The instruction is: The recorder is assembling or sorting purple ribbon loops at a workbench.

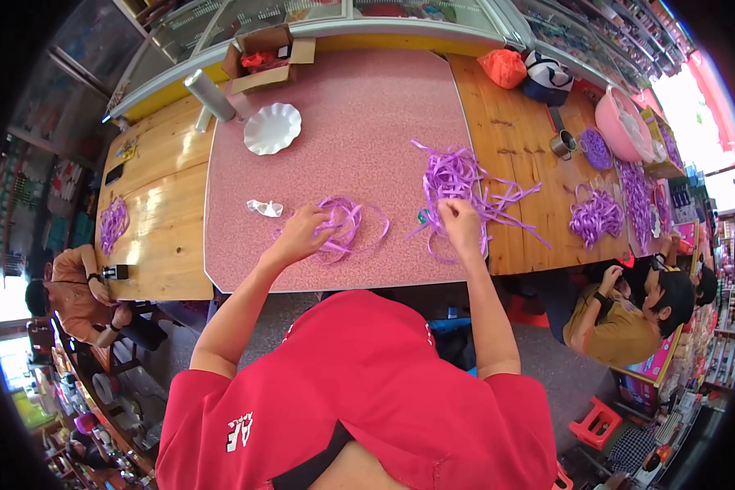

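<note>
My left hand (305, 233) rests at the left edge of a loose coil of purple ribbon (348, 222), its fingers apart and touching the strands. On the right my right hand (461, 225) is closed in a pinch on purple ribbon at the near side of a larger tangled heap of purple ribbon (452, 173). Loose ends from that heap trail rightward past the pink mat's edge. A small dark green item (422, 216) lies beside the heap. The exact strand between my right fingertips is hidden.
On the pink mat (359, 106) are a white scalloped plate (272, 128) and a crumpled white piece (265, 208). An open cardboard box (268, 61) and a silvery roll (209, 95) stand behind. More ribbon (596, 216) lies right, near a pink basin (623, 124). People sit at both sides.
</note>
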Available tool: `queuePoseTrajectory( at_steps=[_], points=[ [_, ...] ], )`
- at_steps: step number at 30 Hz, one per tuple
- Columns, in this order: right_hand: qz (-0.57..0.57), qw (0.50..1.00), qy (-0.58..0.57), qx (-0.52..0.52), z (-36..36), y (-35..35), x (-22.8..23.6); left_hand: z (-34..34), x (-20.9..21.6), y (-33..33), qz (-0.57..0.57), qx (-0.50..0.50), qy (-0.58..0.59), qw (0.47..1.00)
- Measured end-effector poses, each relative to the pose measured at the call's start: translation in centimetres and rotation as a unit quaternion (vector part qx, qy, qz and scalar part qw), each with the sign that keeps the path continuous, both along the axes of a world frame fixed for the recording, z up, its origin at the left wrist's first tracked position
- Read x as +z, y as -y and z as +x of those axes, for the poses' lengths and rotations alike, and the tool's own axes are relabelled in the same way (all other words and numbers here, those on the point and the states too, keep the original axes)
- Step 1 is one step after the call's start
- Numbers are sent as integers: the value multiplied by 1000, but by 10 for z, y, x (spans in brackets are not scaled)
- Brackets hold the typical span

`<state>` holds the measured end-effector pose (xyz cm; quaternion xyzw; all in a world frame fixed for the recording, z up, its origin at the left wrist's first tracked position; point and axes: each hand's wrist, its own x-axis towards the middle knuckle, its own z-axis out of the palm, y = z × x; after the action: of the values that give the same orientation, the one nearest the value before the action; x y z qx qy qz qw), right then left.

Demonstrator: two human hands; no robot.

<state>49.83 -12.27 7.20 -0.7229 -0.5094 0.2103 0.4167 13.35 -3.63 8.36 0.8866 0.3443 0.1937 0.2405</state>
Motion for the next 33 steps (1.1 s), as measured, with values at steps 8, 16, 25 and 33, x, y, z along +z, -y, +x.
queuePoseTrajectory(
  at_steps=[8, 16, 25, 33],
  points=[
    [-314, 908, 270, 63, -4, 43, -109, 14, -30, 23, -97, 10, -39, 994],
    [56, 764, -638, 79, 3, -10, 75, 95, 51, 34, -167, -80, 146, 972],
    [130, 745, -643, 120, -40, -8, 158, 143, 130, 22, -419, -61, 332, 843],
    [153, 759, -628, 74, -47, -7, 157, 129, 125, 17, -574, -65, 353, 736]
  ],
)
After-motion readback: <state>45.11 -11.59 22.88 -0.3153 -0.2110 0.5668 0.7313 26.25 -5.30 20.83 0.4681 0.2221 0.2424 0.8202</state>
